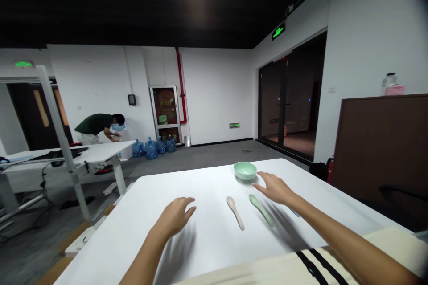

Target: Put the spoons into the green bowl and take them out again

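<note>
Near the far edge of the white table [210, 231] stands a light green bowl [245, 171]. My right hand [274, 188] reaches to the bowl's right side, thumb and fingers apart; whether a fingertip touches the rim I cannot tell. Below it, a green spoon [261, 210] lies on the tabletop, and to its left lies a beige spoon [236, 213]. A small blue piece [295, 213] shows past my right forearm, mostly hidden. My left hand [175, 217] hovers over the left part of the table, its fingers and thumb apart, holding nothing.
At the back left, a person [96, 125] bends over beside another white table [117, 148]. Several blue water jugs [151, 148] stand on the floor by the wall. To the right is a brown partition [384, 142]. Cream cloth with black stripes [310, 267] lies along the near edge.
</note>
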Tool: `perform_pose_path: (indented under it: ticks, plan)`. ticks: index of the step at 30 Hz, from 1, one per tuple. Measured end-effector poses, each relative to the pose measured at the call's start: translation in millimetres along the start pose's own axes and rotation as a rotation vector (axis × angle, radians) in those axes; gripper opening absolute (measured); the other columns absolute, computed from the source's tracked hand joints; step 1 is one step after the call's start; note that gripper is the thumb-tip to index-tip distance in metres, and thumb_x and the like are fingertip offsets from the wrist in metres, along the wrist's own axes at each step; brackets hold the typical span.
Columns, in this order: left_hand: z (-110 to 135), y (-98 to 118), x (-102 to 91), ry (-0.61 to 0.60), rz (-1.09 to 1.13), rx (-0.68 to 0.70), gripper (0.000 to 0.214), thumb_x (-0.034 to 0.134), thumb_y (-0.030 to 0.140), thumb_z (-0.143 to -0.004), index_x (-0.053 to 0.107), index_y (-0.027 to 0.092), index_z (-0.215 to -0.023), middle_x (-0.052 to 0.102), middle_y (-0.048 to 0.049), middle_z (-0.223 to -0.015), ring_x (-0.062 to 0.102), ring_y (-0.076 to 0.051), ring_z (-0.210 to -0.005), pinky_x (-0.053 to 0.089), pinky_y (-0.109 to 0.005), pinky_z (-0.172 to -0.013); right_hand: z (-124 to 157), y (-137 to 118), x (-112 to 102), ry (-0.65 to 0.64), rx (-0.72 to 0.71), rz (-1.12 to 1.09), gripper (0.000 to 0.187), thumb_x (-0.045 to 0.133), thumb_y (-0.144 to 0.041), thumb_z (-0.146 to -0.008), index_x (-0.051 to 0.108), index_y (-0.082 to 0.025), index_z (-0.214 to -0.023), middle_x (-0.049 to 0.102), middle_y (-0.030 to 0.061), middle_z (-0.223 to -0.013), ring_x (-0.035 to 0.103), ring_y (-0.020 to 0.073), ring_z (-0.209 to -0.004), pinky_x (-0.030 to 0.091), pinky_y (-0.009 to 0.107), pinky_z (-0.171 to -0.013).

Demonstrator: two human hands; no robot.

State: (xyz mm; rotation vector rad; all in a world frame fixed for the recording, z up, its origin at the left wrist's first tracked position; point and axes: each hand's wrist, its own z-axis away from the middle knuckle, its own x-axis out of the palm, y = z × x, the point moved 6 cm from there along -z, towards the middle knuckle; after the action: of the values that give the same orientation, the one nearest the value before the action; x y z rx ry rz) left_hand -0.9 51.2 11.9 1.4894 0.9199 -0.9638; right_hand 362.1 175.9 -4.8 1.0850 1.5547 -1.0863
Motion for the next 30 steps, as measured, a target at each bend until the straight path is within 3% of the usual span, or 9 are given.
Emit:
perform_pose_path:
  ticks: [5,10,16,20,25,30]
  plan:
    - [-1.7,-1.8,1.2,0.005,-0.016,-0.017,0.05,0.034,0.054,-0.089,0.055,0.03,-0.127,0.057,-0.0027,-0.131,0.049,-0.024,-0.127,0.042,-0.041,-0.11,7.1,-0.1,30.3,0.001,-0.069,0.043,0.081,0.022,-0.074,-0.09,0.018,-0.027,-0.156,0.018,0.0064,-0.143,0.026,0.0175,-0.135,0.031,0.029,-0.116]
    - [-4.7,-2.4,2.6,0.008,-0.008,-0.02,0.049,0.034,0.055,-0.088,0.055,0.032,-0.127,0.057,-0.0009,-0.132,0.048,-0.024,-0.128,0.041,-0.042,-0.11,8.4,4.0,34.9,-0.045,-0.054,0.023,0.081,0.022,-0.074,-0.089,0.017,-0.028,-0.156,0.025,0.0076,-0.14,0.031,0.0176,-0.13,0.032,0.031,-0.115]
    - [-4.1,-2.7,3.4,0.007,-0.001,-0.018,0.051,0.035,0.057,-0.088,0.055,0.031,-0.127,0.056,-0.0019,-0.134,0.048,-0.024,-0.128,0.04,-0.04,-0.111,11.4,3.3,33.0,-0.048,-0.057,0.022,0.078,0.025,-0.072,-0.09,0.028,-0.025,-0.152,0.031,0.0097,-0.135,0.034,0.0158,-0.128,0.032,0.026,-0.113]
    - [-3.3,-2.3,2.1,0.007,-0.001,-0.019,0.05,0.034,0.057,-0.088,0.055,0.032,-0.126,0.056,-0.0015,-0.133,0.048,-0.024,-0.128,0.041,-0.041,-0.11,9.2,-5.6,33.2,-0.081,-0.039,0.031,0.078,0.026,-0.07,-0.091,0.043,-0.013,-0.141,0.042,0.0128,-0.122,0.04,0.0098,-0.12,0.034,0.015,-0.108]
    - [-3.4,-3.9,1.0,0.005,0.0,-0.011,0.05,0.034,0.057,-0.088,0.055,0.033,-0.126,0.056,-0.0013,-0.132,0.049,-0.024,-0.127,0.042,-0.042,-0.108,-0.2,-40.6,38.9,-0.216,-0.042,0.028,0.075,0.029,-0.069,-0.089,0.058,-0.007,-0.118,0.05,0.0121,-0.102,0.048,0.0038,-0.101,0.038,0.009,-0.097]
    - [-1.8,-4.9,-2.1,0.024,-0.001,-0.005,0.05,0.033,0.056,-0.089,0.055,0.032,-0.127,0.056,-0.0013,-0.133,0.049,-0.023,-0.127,0.041,-0.041,-0.109,-3.6,-78.8,70.7,-0.499,-0.033,0.062,0.077,0.042,-0.072,-0.08,0.063,-0.002,-0.105,0.05,0.0103,-0.076,0.051,0.0017,-0.081,0.043,0.011,-0.088]
